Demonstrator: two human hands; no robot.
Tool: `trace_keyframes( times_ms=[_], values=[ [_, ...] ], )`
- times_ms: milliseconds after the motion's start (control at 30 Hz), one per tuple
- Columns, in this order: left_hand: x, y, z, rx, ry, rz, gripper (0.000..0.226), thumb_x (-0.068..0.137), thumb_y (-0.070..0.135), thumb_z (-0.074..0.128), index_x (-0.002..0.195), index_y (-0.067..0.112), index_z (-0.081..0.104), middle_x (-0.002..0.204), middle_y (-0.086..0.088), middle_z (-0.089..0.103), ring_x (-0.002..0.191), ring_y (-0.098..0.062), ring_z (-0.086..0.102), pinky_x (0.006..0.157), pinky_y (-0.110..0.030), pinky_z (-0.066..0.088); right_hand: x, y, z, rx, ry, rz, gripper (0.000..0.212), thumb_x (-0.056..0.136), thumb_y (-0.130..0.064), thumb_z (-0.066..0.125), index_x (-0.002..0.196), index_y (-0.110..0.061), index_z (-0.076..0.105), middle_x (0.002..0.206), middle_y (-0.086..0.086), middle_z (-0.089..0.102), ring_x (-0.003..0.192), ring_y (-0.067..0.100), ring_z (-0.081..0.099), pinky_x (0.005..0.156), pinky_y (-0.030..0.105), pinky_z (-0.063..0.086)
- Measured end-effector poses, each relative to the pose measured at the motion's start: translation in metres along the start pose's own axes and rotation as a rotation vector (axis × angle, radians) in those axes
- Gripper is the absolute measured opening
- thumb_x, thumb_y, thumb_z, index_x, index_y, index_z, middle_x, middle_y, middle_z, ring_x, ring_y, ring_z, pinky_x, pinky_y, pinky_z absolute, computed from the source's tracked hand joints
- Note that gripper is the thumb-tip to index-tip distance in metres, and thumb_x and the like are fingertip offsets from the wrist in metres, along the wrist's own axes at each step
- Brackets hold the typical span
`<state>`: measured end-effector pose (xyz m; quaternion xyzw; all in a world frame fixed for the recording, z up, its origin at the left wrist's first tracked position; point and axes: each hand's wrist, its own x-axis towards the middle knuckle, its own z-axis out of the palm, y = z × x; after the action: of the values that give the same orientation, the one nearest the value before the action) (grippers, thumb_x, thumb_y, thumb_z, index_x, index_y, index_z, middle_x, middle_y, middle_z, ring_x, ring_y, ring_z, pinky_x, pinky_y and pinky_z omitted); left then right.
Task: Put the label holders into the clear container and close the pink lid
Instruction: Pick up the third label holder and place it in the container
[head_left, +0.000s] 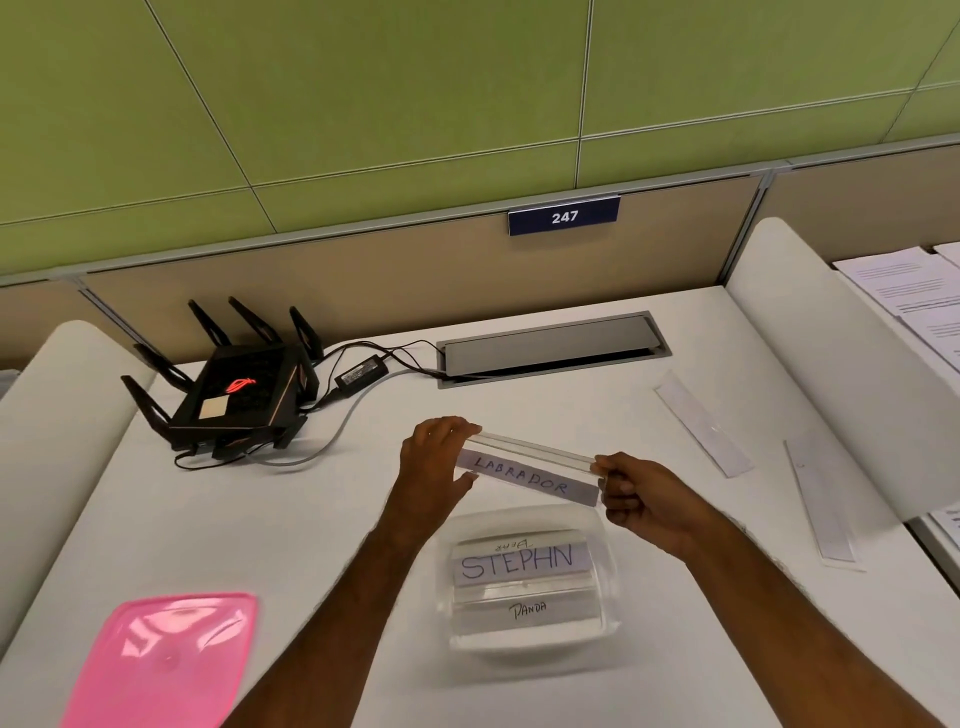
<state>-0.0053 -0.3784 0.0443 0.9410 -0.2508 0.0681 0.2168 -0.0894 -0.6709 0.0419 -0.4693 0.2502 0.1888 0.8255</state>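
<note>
A clear label holder marked LABRADOR (530, 474) is held in the air above the far rim of the clear container (608, 618). My left hand (436, 462) grips its left end and my right hand (631, 491) pinches its right end. Inside the container lie holders reading STEPHN (519, 564) and PANDA (527, 610), with another partly hidden under STEPHN. The pink lid (161, 660) lies flat on the table to the left of the container. Two more clear label holders, one (704, 423) further back and one (821, 504) nearer, rest on the table at the right.
A black router (234, 395) with antennas and cables stands at the back left. A grey cable hatch (550, 345) sits in the desk at the back. White dividers (810, 364) flank the desk; papers (904, 286) lie beyond the right one.
</note>
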Motion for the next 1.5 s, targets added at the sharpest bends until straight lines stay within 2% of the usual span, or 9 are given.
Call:
trace_keyframes(
  times_ms=[133,267,500,600,733,867,967,1267,1500],
  values=[
    [-0.010,-0.005,-0.005,-0.038,0.007,0.014,0.066,0.072,0.033,0.087,0.131,0.027,0.057,0.131,0.007,0.059,0.126,-0.016,0.046,0.102,-0.036,0.036,-0.002,0.003,0.001,-0.086,-0.015,0.009,0.024,0.097,-0.032,0.063,0.088,-0.010,0.066,0.060,-0.003,0.033,0.053,0.011,0.025,0.053,0.026,0.024],
    [-0.020,-0.010,-0.008,-0.079,-0.016,-0.004,0.065,0.070,0.040,0.087,0.126,0.029,0.055,0.128,0.012,0.060,0.124,-0.013,0.048,0.100,-0.031,0.030,-0.002,0.006,0.002,-0.307,0.097,-0.020,0.036,0.102,-0.040,0.054,0.100,-0.007,0.069,0.066,0.000,0.049,0.054,0.010,0.034,0.054,0.026,0.028],
    [-0.036,-0.014,-0.013,-0.111,-0.087,-0.052,0.066,0.067,0.054,0.085,0.123,0.036,0.056,0.121,0.018,0.061,0.121,-0.010,0.048,0.102,-0.035,0.031,-0.008,0.017,0.002,-0.505,0.220,-0.273,0.019,0.102,-0.020,0.054,0.103,-0.013,0.072,0.106,0.006,0.070,0.089,0.021,0.060,0.067,0.031,0.045],
    [-0.044,-0.014,-0.012,-0.141,-0.081,-0.084,0.068,0.065,0.055,0.085,0.124,0.036,0.057,0.120,0.020,0.062,0.120,-0.008,0.047,0.102,-0.032,0.028,-0.010,0.021,0.002,-0.523,0.195,-0.411,0.026,0.106,-0.021,0.050,0.103,-0.015,0.075,0.108,0.000,0.075,0.100,0.023,0.067,0.067,0.032,0.051],
    [-0.052,-0.015,-0.011,-0.195,-0.075,-0.148,0.067,0.063,0.055,0.086,0.121,0.037,0.058,0.120,0.023,0.062,0.118,-0.003,0.047,0.103,-0.031,0.029,-0.011,0.024,-0.001,-0.676,0.114,-0.508,0.016,0.099,-0.033,0.061,0.112,-0.029,0.071,0.111,-0.014,0.073,0.107,0.009,0.066,0.080,0.032,0.058],
    [-0.058,-0.017,-0.009,-0.239,-0.077,-0.202,0.066,0.058,0.059,0.086,0.116,0.041,0.059,0.114,0.033,0.060,0.113,0.007,0.045,0.099,-0.024,0.028,-0.012,0.028,-0.010,-0.932,0.036,-0.605,0.058,0.083,-0.038,0.082,0.134,-0.044,0.054,0.121,-0.024,0.064,0.118,-0.001,0.056,0.084,0.020,0.055],
    [-0.061,-0.018,-0.008,-0.264,-0.082,-0.232,0.070,0.056,0.060,0.087,0.118,0.042,0.060,0.110,0.031,0.064,0.112,0.006,0.047,0.099,-0.020,0.031,-0.009,0.031,-0.015,-1.067,-0.004,-0.633,0.070,0.082,-0.039,0.082,0.141,-0.051,0.046,0.131,-0.028,0.056,0.122,-0.002,0.052,0.087,0.017,0.051],
    [-0.067,-0.017,-0.004,-0.295,-0.129,-0.295,0.069,0.060,0.053,0.089,0.120,0.045,0.058,0.109,0.025,0.064,0.112,0.001,0.045,0.099,-0.031,0.040,-0.001,0.042,-0.020,-1.113,-0.018,-0.695,0.060,0.088,-0.034,0.077,0.139,-0.050,0.048,0.137,-0.024,0.052,0.125,0.000,0.052,0.083,0.018,0.053],
    [-0.066,-0.016,-0.003,-0.271,-0.133,-0.275,0.068,0.060,0.052,0.089,0.120,0.044,0.058,0.107,0.025,0.065,0.109,0.001,0.046,0.097,-0.031,0.042,0.002,0.043,-0.023,-1.125,-0.011,-0.681,0.059,0.090,-0.029,0.075,0.143,-0.039,0.050,0.138,-0.018,0.052,0.126,0.003,0.052,0.082,0.019,0.054]
  ],
)
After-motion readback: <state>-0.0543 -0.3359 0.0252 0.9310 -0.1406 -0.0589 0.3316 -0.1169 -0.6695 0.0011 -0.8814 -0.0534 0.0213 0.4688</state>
